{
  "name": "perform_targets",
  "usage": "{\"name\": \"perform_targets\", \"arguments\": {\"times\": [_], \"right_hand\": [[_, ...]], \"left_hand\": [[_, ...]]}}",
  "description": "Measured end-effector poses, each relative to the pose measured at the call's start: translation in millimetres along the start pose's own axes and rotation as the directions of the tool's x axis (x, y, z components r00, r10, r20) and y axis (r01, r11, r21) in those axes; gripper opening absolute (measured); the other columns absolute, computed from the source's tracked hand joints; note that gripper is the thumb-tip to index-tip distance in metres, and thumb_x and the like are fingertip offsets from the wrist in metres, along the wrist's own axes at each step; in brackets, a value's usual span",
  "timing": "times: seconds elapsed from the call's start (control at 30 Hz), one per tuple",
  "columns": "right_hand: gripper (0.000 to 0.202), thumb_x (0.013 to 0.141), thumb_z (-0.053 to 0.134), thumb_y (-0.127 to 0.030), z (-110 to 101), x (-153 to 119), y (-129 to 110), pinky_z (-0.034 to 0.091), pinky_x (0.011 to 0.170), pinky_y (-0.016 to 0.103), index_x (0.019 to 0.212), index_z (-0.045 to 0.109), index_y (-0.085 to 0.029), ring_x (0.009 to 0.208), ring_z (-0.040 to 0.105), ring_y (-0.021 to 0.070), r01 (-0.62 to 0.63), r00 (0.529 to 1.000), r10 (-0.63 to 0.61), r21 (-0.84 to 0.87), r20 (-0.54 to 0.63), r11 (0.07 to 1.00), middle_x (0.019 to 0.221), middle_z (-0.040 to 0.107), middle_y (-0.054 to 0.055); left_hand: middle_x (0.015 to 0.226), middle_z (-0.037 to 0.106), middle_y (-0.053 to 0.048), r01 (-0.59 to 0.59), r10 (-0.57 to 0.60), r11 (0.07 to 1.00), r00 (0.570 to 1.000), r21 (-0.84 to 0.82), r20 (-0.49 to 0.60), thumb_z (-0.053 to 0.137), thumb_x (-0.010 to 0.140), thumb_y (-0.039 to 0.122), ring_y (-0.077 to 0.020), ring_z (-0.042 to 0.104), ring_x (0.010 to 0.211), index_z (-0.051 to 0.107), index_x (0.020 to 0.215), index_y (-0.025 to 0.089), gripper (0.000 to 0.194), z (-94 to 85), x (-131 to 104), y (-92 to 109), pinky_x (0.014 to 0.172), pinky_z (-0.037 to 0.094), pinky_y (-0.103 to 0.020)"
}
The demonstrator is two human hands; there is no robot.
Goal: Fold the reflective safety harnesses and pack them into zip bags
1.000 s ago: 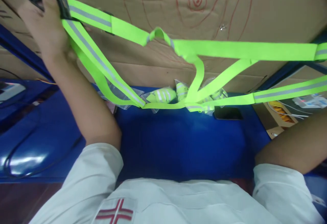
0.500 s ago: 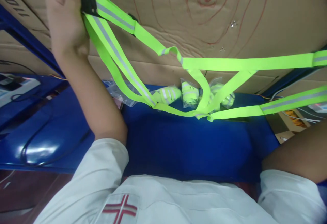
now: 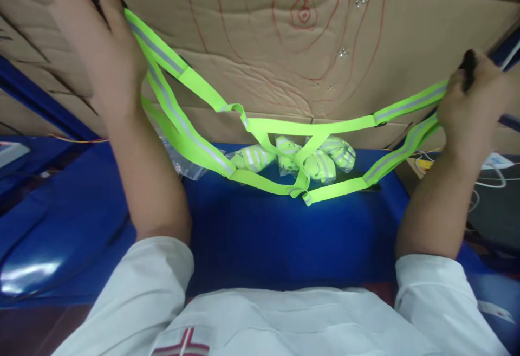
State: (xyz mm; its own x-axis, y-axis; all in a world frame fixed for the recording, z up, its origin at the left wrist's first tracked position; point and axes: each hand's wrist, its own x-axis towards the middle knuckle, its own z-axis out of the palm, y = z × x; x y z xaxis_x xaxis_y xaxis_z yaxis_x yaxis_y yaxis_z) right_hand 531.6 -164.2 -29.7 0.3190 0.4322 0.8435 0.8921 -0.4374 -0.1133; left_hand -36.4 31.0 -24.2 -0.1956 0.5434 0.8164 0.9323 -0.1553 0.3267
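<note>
A neon yellow-green strap harness with grey reflective stripes hangs in the air between my hands. At the upper left, my left hand is closed round a black part at one end of it. My right hand, at the right, is closed on the other end, with a black piece showing at the fingers. The straps sag in the middle and cross over one another, with small twists at the joins. Beyond them, several bagged yellow-green bundles lie on the blue table.
A cardboard sheet with red drawn lines stands behind the table. Clear plastic bags lie beside my left forearm. Blue frame bars rise at both sides. White cables and a dark surface are at the right.
My right hand has come into view, moving inward with its end of the harness. The straps sag more, and my left hand sits slightly further left. The view has shifted a little.
</note>
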Motion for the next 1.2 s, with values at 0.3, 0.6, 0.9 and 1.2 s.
{"name": "perform_targets", "arguments": {"times": [0.3, 0.6, 0.9, 1.2], "right_hand": [[0.058, 0.105, 0.046, -0.012, -38.4, -31.6, -142.2, 0.042, 0.119, 0.045, 0.163, 0.048, -0.018, 0.140, 0.054, 0.0284, 0.222, 0.967, -0.253, 0.371, 0.035, 0.902, 0.154, 0.056, 0.017], [0.062, 0.108, 0.031, -0.023, -53.0, -84.6, -222.6, 0.041, 0.117, 0.057, 0.169, 0.031, -0.032, 0.143, 0.045, 0.0358, 0.420, 0.836, -0.527, 0.438, 0.153, 0.795, 0.162, 0.042, 0.012], [0.060, 0.110, 0.024, -0.026, -50.2, -86.5, -222.9, 0.041, 0.118, 0.055, 0.169, 0.033, -0.029, 0.143, 0.045, 0.0351, 0.373, 0.873, -0.468, 0.431, 0.137, 0.822, 0.163, 0.041, 0.012], [0.064, 0.106, 0.026, -0.012, -60.4, -94.7, -231.6, 0.040, 0.117, 0.053, 0.167, 0.038, -0.026, 0.134, 0.048, 0.0328, 0.321, 0.893, -0.416, 0.406, 0.172, 0.856, 0.163, 0.043, 0.011]], "left_hand": [[0.167, 0.043, 0.002, -0.197, 0.210, 0.977, 0.950, -0.079, 0.230, 0.017, 0.112, 0.051, -0.0182, 0.046, 0.151, 0.014, 0.171, 0.028, 0.063, -62.6, -78.6, 125.5, 0.130, 0.038, -0.038], [0.142, 0.056, -0.011, -0.436, 0.455, 0.889, 0.811, -0.138, 0.368, 0.027, 0.106, 0.032, -0.0347, 0.056, 0.128, 0.018, 0.172, 0.038, 0.066, -74.3, -118.9, 173.9, 0.106, 0.050, -0.049], [0.151, 0.050, -0.014, -0.409, 0.435, 0.899, 0.786, -0.159, 0.439, 0.030, 0.099, 0.034, -0.0395, 0.048, 0.136, 0.018, 0.173, 0.032, 0.074, -71.9, -116.4, 172.8, 0.113, 0.044, -0.055], [0.159, 0.045, -0.006, -0.419, 0.479, 0.878, 0.765, -0.232, 0.431, 0.029, 0.098, 0.035, -0.0392, 0.040, 0.142, 0.012, 0.172, 0.039, 0.076, -67.4, -114.9, 169.2, 0.121, 0.036, -0.056]]}}
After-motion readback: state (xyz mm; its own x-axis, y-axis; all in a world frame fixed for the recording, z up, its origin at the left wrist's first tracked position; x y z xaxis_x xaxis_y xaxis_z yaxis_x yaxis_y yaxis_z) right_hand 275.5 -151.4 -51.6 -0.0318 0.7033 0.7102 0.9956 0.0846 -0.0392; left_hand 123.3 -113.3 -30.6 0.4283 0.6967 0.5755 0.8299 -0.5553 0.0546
